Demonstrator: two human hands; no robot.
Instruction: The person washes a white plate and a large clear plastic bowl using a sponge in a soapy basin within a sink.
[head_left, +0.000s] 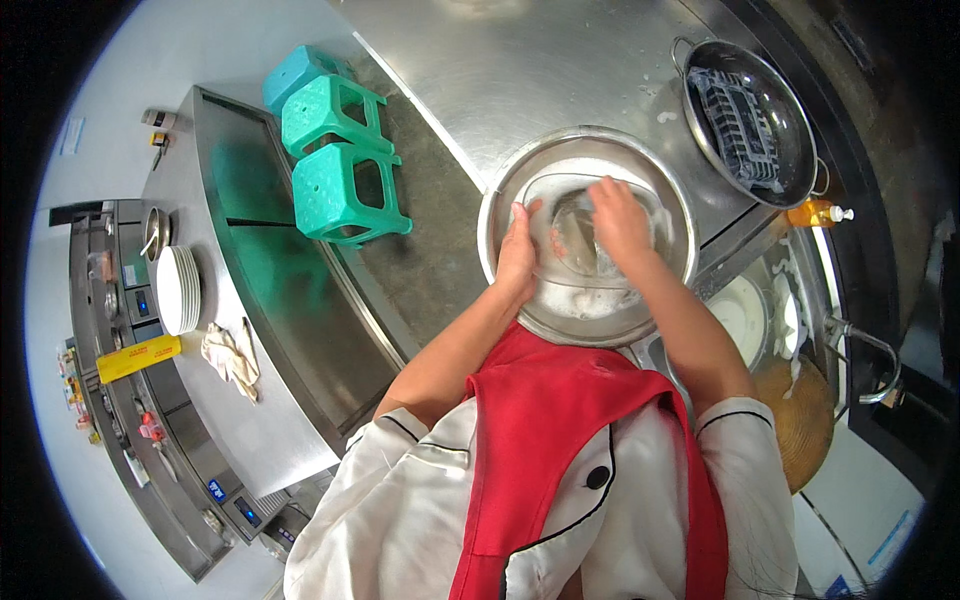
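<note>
A wide steel basin (679, 259) with white suds in it stands in front of me at the counter's edge. A see-through, thin-rimmed vessel (577, 283), perhaps a clear plastic container, is held within the basin's outline. My left hand (517, 251) grips its left side, the thumb on top; pinkish fingers show blurrily through its wall. My right hand (621, 223) reaches down into the vessel from the right, fingers bent against its inside. Whether a cloth or scrubber lies under those fingers is hidden.
A two-handled steel pan (694, 124) holding a dark slatted rack (739, 127) stands at the upper right, by a yellow soap bottle (811, 214). A sink to my right holds a white plate (739, 319) and a woven basket (799, 427). Green stools (322, 184) stand left, beside a steel counter with stacked plates (178, 291).
</note>
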